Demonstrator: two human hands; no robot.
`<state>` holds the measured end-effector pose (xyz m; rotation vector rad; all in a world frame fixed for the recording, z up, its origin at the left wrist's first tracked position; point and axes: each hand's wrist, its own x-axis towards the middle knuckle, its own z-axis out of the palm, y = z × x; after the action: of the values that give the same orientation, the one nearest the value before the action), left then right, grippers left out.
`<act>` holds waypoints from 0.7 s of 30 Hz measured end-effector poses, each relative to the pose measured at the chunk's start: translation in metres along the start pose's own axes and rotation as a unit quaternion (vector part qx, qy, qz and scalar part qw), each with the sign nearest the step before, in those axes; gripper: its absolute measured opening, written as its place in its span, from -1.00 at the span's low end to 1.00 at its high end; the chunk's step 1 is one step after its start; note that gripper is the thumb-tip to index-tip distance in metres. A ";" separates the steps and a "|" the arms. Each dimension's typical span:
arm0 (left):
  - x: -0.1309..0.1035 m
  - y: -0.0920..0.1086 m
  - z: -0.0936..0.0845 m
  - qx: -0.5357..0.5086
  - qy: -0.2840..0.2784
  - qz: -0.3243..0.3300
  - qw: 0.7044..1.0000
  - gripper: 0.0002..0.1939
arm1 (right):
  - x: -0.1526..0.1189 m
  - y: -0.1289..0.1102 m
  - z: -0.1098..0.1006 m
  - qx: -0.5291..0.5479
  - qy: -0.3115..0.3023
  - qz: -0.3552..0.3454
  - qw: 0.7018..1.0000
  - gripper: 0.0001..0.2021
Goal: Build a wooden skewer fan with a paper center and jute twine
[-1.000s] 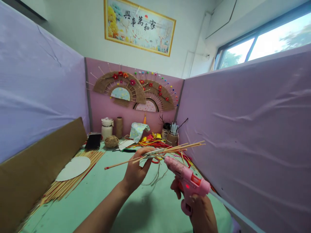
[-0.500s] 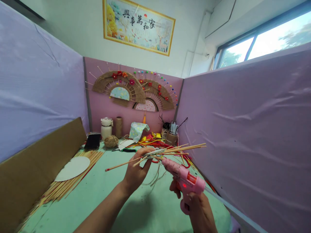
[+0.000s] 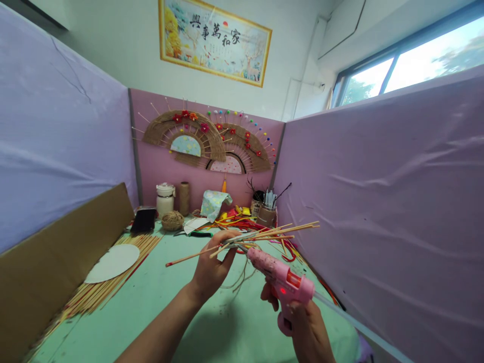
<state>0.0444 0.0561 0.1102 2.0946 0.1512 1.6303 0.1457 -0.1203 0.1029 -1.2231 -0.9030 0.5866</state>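
So we're at the green table (image 3: 159, 322) inside the purple-walled booth, two finished woven fans (image 3: 206, 143) pinned on the back wall and a long spread of spare bamboo sticks (image 3: 102, 282) with a pale paper half-disc (image 3: 112, 262) lying on top, over by the cardboard on the left. Back of the table is the usual clutter: ball of twine (image 3: 172, 220), white jar (image 3: 165, 198), cup of tools (image 3: 266, 214)

Looks to us like the gluing step. Our left hand (image 3: 212, 269) is raised off the table, palm facing away, fingers and thumb pinched closed on a fanned bundle of sticks (image 3: 260, 235) right where they cross, with loose twine ends dangling underneath. Our right hand (image 3: 308, 330) is wrapped tight around the grip of the pink glue gun (image 3: 282, 282), a finger at the trigger (red light is on), gun tilted up and to the left so the nozzle sits right at the crossing point, touching it or just shy, we can't tell which

Next move, as we'd judge it, wants a small steady squeeze with the tip kept on the joint, and the left-hand pinch holding the spread fixed and fingers clear of hot glue
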 end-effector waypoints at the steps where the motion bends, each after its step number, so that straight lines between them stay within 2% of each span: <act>1: 0.000 0.000 0.000 0.000 0.000 0.000 1.000 -0.80 | 0.000 0.000 0.000 -0.002 0.001 -0.003 1.000 -0.38; 21: 0.000 0.001 0.000 0.019 0.003 0.006 1.000 -0.79 | -0.001 0.004 -0.002 -0.034 0.014 -0.009 0.999 -0.36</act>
<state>0.0447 0.0555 0.1104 2.1237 0.1729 1.6523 0.1475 -0.1209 0.0985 -1.2808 -0.9160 0.5273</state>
